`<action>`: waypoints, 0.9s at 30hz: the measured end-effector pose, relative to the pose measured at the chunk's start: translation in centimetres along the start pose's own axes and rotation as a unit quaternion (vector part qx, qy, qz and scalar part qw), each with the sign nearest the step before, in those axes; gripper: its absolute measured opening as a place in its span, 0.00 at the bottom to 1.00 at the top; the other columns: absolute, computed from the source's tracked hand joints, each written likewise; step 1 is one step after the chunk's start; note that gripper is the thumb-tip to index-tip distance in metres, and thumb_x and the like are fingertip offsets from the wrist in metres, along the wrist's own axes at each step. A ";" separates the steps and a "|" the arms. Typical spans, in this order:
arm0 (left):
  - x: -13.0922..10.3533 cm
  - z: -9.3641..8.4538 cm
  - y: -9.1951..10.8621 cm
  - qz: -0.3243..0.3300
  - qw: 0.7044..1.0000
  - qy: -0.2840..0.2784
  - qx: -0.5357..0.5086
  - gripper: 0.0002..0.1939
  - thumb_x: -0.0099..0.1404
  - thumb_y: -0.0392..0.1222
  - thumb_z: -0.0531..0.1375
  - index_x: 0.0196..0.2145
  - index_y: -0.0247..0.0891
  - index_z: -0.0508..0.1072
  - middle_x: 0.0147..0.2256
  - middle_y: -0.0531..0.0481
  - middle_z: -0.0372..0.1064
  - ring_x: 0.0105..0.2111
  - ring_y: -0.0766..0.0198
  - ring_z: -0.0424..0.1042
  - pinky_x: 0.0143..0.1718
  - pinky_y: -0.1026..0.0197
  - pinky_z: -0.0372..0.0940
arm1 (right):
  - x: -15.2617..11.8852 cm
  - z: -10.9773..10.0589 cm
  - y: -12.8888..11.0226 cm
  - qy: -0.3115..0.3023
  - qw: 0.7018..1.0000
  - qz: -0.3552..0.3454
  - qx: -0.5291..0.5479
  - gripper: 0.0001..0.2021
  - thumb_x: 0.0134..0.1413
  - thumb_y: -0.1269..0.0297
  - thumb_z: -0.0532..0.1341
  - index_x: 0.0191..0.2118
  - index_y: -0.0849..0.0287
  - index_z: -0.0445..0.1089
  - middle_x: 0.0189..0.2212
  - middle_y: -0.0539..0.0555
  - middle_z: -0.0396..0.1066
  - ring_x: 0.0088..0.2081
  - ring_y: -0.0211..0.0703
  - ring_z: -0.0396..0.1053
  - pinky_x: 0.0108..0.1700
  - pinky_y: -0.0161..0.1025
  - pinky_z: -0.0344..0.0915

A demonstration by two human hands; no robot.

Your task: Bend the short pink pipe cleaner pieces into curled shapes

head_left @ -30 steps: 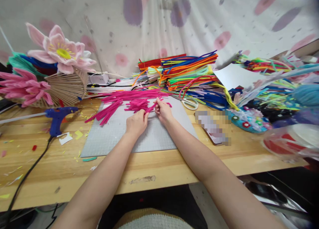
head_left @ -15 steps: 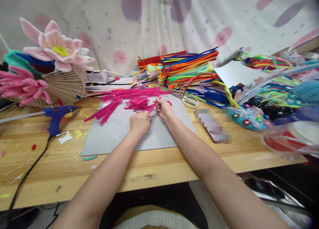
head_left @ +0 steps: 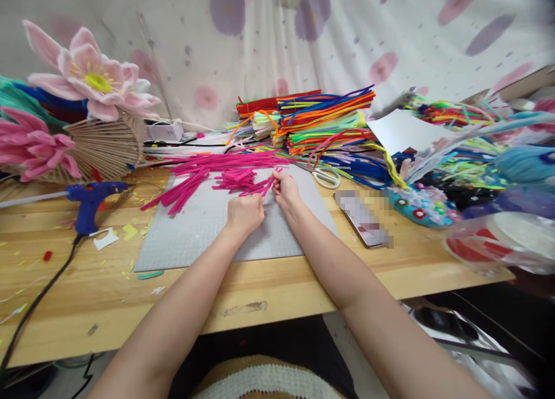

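Over the grey cutting mat (head_left: pixel 191 243), my left hand (head_left: pixel 246 213) and my right hand (head_left: pixel 285 189) are close together, both with closed fingers. A magenta pipe cleaner (head_left: pixel 267 188) runs between them, gripped at its lower end by the left and higher up by the right. My fingers hide part of it. Just behind the left hand lies a pile of short magenta pipe cleaners (head_left: pixel 236 179). Another magenta bunch (head_left: pixel 184 191) fans out to the left, and longer magenta pipe cleaners (head_left: pixel 225 162) stretch along the mat's back edge.
At the left rest a blue glue gun (head_left: pixel 89 202) and pink fuzzy flowers (head_left: pixel 97 81). White-handled scissors (head_left: pixel 327 178) and a phone (head_left: pixel 362 218) lie to the right. Bundles of coloured pipe cleaners (head_left: pixel 325 121) are stacked at the back. A plastic tub (head_left: pixel 498 243) stands far right.
The whole view has shifted slightly, so things sit a little further left. Both hands keep their hold on the magenta pipe cleaner, with barely any movement.
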State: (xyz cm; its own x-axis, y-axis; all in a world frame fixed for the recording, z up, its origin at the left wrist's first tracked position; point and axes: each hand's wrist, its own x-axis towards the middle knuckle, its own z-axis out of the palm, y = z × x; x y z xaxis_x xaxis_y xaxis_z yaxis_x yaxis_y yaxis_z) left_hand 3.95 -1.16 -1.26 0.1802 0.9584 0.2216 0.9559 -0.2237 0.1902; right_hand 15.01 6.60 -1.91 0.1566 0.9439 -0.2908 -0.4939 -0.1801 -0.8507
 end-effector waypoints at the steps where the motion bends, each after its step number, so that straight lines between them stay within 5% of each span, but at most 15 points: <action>1: 0.0 0.0 0.1 0.002 1.000 0.001 -0.003 0.20 0.65 0.43 0.45 0.35 0.34 0.74 0.30 0.39 0.74 0.31 0.52 0.73 0.29 0.58 0.56 | 0.1 0.0 0.0 0.001 1.000 0.002 0.001 0.14 0.50 0.72 0.55 0.16 0.64 0.61 0.09 0.43 0.50 0.11 0.23 0.43 0.12 0.26 0.38; 6: 0.0 0.4 0.0 0.006 1.000 0.013 -0.014 0.19 0.65 0.44 0.45 0.33 0.36 0.74 0.28 0.41 0.74 0.30 0.55 0.72 0.28 0.59 0.54 | 0.4 -0.3 0.1 -0.006 1.000 0.002 0.001 0.14 0.51 0.71 0.56 0.16 0.64 0.62 0.09 0.43 0.51 0.11 0.23 0.44 0.13 0.26 0.37; 10: -0.7 0.3 -1.0 0.008 0.998 0.044 -0.048 0.18 0.65 0.46 0.47 0.30 0.38 0.74 0.26 0.45 0.73 0.26 0.60 0.70 0.26 0.61 0.51 | 0.2 -0.6 -0.3 -0.099 0.995 -0.031 -0.003 0.12 0.48 0.64 0.61 0.19 0.63 0.63 0.11 0.43 0.53 0.12 0.24 0.47 0.14 0.26 0.41; 14: -1.6 -1.1 -2.6 -0.009 0.973 0.183 -0.140 0.18 0.63 0.50 0.50 0.25 0.38 0.72 0.22 0.48 0.69 0.25 0.64 0.67 0.27 0.62 0.53 | -0.4 -0.9 -0.7 -0.185 0.982 -0.048 0.003 0.13 0.45 0.57 0.64 0.22 0.61 0.64 0.12 0.43 0.55 0.14 0.25 0.50 0.16 0.26 0.44; 18: -1.1 -2.2 -3.7 -0.105 0.893 0.323 -0.296 0.14 0.64 0.46 0.50 0.28 0.37 0.70 0.27 0.49 0.68 0.29 0.66 0.66 0.34 0.63 0.57 | -0.9 -0.9 -0.7 -0.259 0.965 -0.039 -0.026 0.14 0.44 0.55 0.64 0.23 0.61 0.65 0.13 0.43 0.55 0.14 0.25 0.49 0.16 0.27 0.43; 20: -0.4 -1.9 -3.9 -0.141 0.856 0.280 -0.411 0.10 0.60 0.47 0.55 0.29 0.38 0.69 0.29 0.51 0.68 0.30 0.66 0.66 0.34 0.64 0.59 | -1.1 -0.6 -0.6 -0.278 0.959 -0.029 -0.038 0.14 0.44 0.55 0.64 0.23 0.61 0.65 0.13 0.43 0.54 0.15 0.25 0.48 0.17 0.27 0.43; 21: 0.0 -1.6 -3.8 -0.154 0.832 0.208 -0.491 0.10 0.59 0.47 0.57 0.28 0.37 0.69 0.27 0.52 0.67 0.28 0.67 0.66 0.32 0.65 0.61 | -1.3 -0.5 -0.5 -0.284 0.958 -0.022 -0.045 0.14 0.44 0.55 0.64 0.23 0.61 0.65 0.13 0.43 0.54 0.15 0.25 0.48 0.17 0.27 0.43; 24: 0.7 -0.6 -3.3 -0.196 0.705 -0.024 -0.681 0.13 0.57 0.49 0.59 0.27 0.35 0.69 0.26 0.50 0.68 0.24 0.67 0.68 0.29 0.63 0.64 | -1.6 -0.1 -0.4 -0.294 0.954 -0.011 -0.058 0.14 0.44 0.55 0.64 0.23 0.61 0.65 0.14 0.43 0.55 0.16 0.26 0.49 0.18 0.27 0.43; 27: 0.8 -0.2 -2.7 -0.206 0.616 -0.138 -0.748 0.12 0.58 0.46 0.59 0.28 0.33 0.70 0.25 0.47 0.69 0.24 0.66 0.70 0.29 0.62 0.66 | -1.6 0.0 -0.2 -0.298 0.952 -0.020 -0.068 0.13 0.43 0.55 0.64 0.25 0.61 0.66 0.15 0.43 0.56 0.17 0.26 0.52 0.18 0.27 0.44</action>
State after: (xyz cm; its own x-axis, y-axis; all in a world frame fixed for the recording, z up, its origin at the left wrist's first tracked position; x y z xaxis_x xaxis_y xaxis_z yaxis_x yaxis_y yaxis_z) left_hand 1.45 0.14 -1.41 0.2230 0.9360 -0.2723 -0.3111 0.3330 0.8901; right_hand 14.88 5.07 -1.31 -0.3610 0.9325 0.0091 -0.3755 -0.1365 -0.9167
